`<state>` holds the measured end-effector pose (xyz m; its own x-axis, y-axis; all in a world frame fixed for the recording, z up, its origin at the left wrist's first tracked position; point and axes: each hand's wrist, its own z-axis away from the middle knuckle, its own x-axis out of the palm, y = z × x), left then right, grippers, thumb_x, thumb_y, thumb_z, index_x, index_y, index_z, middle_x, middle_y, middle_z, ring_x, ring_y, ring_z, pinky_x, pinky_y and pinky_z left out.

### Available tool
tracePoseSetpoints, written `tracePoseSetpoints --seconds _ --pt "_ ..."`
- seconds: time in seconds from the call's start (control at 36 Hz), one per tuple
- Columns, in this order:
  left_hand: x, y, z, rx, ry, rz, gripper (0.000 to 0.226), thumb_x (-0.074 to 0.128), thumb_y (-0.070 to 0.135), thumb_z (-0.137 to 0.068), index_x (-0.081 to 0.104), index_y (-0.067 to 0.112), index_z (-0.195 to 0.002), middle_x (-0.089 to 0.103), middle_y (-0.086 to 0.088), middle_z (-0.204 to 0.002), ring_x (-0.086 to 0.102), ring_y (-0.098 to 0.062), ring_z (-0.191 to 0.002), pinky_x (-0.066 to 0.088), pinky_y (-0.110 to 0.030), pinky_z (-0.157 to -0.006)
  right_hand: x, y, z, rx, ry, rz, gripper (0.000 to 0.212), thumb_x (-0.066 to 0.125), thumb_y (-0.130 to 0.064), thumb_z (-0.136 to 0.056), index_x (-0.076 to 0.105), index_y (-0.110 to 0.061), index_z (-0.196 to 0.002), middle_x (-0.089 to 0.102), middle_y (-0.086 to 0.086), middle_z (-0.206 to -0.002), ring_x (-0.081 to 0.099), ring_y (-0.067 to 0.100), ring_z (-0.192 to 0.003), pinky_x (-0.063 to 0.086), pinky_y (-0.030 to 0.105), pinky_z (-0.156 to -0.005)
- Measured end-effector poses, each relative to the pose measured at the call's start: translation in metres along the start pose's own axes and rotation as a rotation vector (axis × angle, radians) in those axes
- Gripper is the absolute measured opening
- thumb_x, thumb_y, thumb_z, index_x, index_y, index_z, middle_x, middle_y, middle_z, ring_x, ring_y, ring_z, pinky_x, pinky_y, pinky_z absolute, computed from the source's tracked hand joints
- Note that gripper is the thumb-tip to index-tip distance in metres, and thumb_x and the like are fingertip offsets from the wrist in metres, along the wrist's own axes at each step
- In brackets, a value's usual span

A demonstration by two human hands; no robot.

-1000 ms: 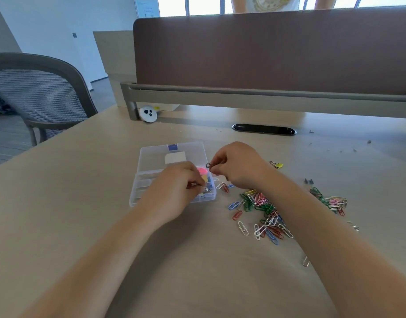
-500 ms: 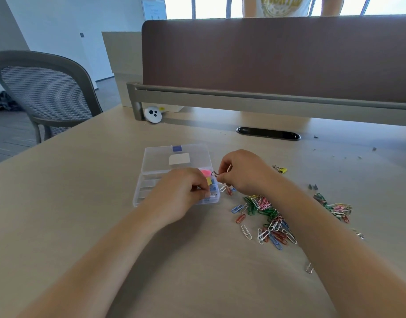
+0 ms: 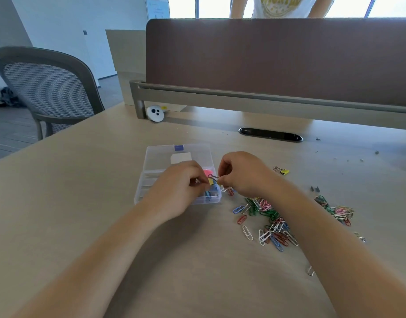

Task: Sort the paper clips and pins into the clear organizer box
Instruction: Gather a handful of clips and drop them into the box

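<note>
right hand (image 3: 241,174) pinches a clip (image 3: 213,176) above the box (image 3: 156,157), right side | left hand (image 3: 181,187) curled over box, whether it holds anything is unclear | it hides box's middle

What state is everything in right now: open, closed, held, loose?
organizer box: open, lid flipped back.
left hand: over the box, pinches a small metal piece.
right hand: pinches a small clip.
paper clips: loose on desk.
yellow binder clip: lying on desk, untouched.
</note>
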<state>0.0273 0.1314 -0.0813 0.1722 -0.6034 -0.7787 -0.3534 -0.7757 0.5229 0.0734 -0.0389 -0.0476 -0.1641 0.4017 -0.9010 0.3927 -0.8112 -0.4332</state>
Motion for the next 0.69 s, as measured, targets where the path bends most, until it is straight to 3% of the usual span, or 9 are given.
tracePoseSetpoints --seconds 0.08,0.25,0.36,0.61,0.69 --pt "-0.002 0.001 0.000 -0.062 0.071 -0.018 0.006 0.064 0.023 -0.089 0.067 0.025 -0.084 0.055 0.013 -0.080 0.051 -0.002 -0.074 0.034 -0.014 -0.062 0.002 -0.002 0.001 -0.020 0.012 -0.009 0.008 0.071 -0.022 -0.087 0.063 -0.020 -0.087 0.064 -0.002 -0.087 0.061 0.016 -0.081 0.043 0.027 -0.069" --pt "0.000 0.000 0.000 -0.088 0.065 -0.026 0.006 0.063 0.022 -0.090 0.065 0.027 -0.092 0.054 0.014 -0.078 0.050 -0.003 -0.071 0.034 -0.017 -0.060 0.008 -0.004 0.001 -0.030 -0.011 -0.011 0.006 0.070 -0.020 -0.088 0.064 -0.019 -0.087 0.065 0.000 -0.088 0.058 0.016 -0.072 0.048 0.028 -0.072" --pt "0.003 -0.001 -0.001 -0.057 0.040 -0.078 0.008 0.064 0.019 -0.088 0.069 0.024 -0.091 0.051 0.017 -0.077 0.048 -0.003 -0.074 0.034 -0.013 -0.063 0.012 -0.005 0.001 -0.042 0.005 0.046 0.011 0.069 -0.021 -0.087 0.060 -0.023 -0.082 0.061 -0.002 -0.086 0.055 0.016 -0.076 0.040 0.026 -0.068" --pt "0.006 0.001 0.000 -0.015 0.025 -0.127 0.007 0.064 0.024 -0.089 0.070 0.023 -0.090 0.053 0.013 -0.080 0.051 -0.005 -0.074 0.036 -0.015 -0.062 0.012 -0.006 0.002 -0.075 0.004 0.139 0.006 0.066 -0.019 -0.089 0.061 -0.022 -0.086 0.062 -0.001 -0.093 0.054 0.015 -0.083 0.034 0.021 -0.060" --pt "0.007 0.003 0.000 0.001 0.025 -0.166 0.010 0.064 0.027 -0.088 0.071 0.021 -0.087 0.053 0.011 -0.080 0.052 -0.009 -0.074 0.041 -0.022 -0.065 0.013 -0.006 0.003 -0.085 0.019 0.161 0.003 0.065 -0.018 -0.089 0.063 -0.020 -0.088 0.063 0.001 -0.094 0.055 0.016 -0.084 0.037 0.024 -0.066"
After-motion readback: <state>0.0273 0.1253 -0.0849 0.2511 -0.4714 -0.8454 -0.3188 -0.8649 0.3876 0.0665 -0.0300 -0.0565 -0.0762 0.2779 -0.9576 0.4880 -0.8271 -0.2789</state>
